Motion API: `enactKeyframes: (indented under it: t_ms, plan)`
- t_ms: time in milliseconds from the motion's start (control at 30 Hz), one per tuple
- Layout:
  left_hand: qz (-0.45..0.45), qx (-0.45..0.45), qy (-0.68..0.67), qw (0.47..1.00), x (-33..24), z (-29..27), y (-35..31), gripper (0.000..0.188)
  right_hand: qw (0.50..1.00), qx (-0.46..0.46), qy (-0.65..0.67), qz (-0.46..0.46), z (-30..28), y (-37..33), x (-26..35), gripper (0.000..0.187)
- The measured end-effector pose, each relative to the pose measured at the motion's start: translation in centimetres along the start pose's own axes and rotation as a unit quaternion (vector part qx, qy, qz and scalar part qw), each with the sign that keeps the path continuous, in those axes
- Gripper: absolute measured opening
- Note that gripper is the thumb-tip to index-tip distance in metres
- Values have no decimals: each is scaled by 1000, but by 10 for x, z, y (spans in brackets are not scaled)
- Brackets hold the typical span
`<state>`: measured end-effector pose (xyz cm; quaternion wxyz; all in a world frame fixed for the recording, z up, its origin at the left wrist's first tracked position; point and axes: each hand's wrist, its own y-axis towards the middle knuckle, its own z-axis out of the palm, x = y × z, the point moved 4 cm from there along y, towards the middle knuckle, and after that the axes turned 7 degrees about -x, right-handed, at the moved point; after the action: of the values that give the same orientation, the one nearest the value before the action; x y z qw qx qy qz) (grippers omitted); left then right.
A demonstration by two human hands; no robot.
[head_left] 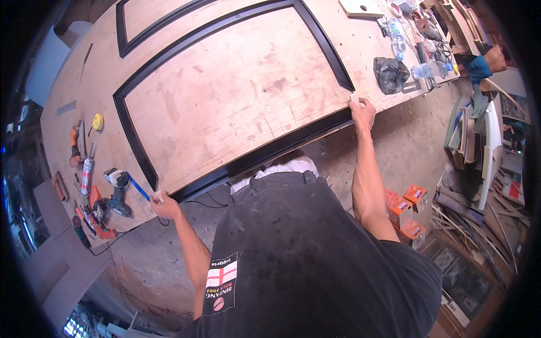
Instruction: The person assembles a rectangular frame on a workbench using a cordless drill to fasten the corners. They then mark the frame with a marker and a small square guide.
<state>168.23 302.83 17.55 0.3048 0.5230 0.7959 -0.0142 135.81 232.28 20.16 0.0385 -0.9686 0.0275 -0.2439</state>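
Note:
A long black frame bar (265,147) lies along the near edge of the workbench. My left hand (164,206) is closed around its left end, where a small pale piece shows at the fingertips. At the other end my right hand (363,114) grips the bar, a small whitish block (354,99) by its fingers. Beyond the bar lies a three-sided black frame (217,25), its two free ends close to my hands, with a small gap at each corner. Part of a second black frame (122,34) shows farther back.
Left of the frame on the workbench (214,96) are a cordless drill (119,194), a sealant tube (87,174), a yellow tape measure (97,122) and orange tools. Plastic bottles (398,42) and a black bag (390,75) lie at right. Orange boxes (400,209) stand on the floor.

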Motion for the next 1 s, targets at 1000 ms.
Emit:
enactKeyframes:
  t_ms: [1000]
  plan:
    - [410, 405, -281, 768, -294, 7, -224, 67, 979, 25, 98, -178, -62, -9, -23, 58]
